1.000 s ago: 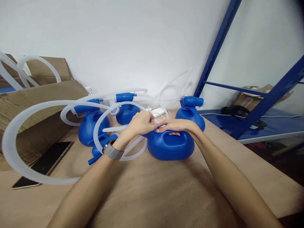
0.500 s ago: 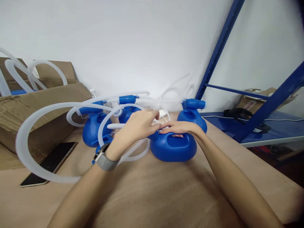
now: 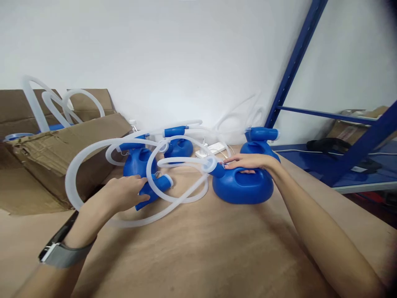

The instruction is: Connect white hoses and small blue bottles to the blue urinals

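And here's the right hand (image 3: 248, 160) laid over the top of the blue jug (image 3: 242, 191), fingers showing through the handle hole: that grip is wrapped around the handle, with the jug's body directly beneath it on the counter (image 3: 204, 252). Across to the left hand (image 3: 120, 193), reaching over the blue cup (image 3: 156, 187), thumb and fingers at its near end, and whether that grip has closed on it, I can't tell! The hand hides part of the cup, the right fingertips by the jug's neck are hard to make out, and both forearms run out of view. Look at this jug: squat, rounded, smooth, its short neck angled left, a whitish ring (image 3: 209, 164) at the mouth, and a cloudy ribbed hose (image 3: 74, 165) looping between jug and cup.
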`<move>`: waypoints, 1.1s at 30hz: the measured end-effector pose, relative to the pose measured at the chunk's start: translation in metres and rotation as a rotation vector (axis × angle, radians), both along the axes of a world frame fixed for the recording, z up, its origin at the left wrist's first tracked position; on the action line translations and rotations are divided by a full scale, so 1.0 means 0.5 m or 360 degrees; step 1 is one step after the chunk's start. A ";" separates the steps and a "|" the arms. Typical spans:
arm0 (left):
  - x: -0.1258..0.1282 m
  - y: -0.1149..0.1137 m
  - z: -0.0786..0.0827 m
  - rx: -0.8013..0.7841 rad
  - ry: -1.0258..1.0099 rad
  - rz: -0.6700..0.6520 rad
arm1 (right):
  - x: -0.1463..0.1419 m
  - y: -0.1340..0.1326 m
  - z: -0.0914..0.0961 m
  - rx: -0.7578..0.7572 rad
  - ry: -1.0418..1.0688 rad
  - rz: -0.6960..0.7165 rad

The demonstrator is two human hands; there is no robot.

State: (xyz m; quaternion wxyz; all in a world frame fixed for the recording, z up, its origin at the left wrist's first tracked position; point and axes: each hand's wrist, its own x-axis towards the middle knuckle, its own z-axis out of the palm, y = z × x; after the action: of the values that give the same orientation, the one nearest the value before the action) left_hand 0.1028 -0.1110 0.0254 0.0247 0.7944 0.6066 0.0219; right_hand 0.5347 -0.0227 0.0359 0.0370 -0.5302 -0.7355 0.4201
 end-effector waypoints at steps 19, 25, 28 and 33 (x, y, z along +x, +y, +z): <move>-0.001 0.032 -0.067 -0.0086 -0.0389 0.0375 | 0.056 0.003 0.011 0.0379 0.0012 -0.0035; -0.021 0.012 -0.014 -0.0286 -0.1029 0.0661 | 0.065 0.033 -0.024 0.0533 0.0054 -0.0141; -0.022 0.002 0.003 -0.0298 -0.1204 0.0716 | 0.063 0.037 -0.025 0.0394 0.0011 -0.0187; -0.012 -0.001 0.003 -0.0429 -0.1381 0.0688 | 0.034 0.079 -0.012 0.0088 -0.0206 -0.0197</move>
State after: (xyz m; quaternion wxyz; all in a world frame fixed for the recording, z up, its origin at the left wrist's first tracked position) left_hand 0.0970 -0.1115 0.0267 0.3718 0.5580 0.6886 0.2762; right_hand 0.5518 0.0169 0.0299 0.0300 -0.5995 -0.7135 0.3614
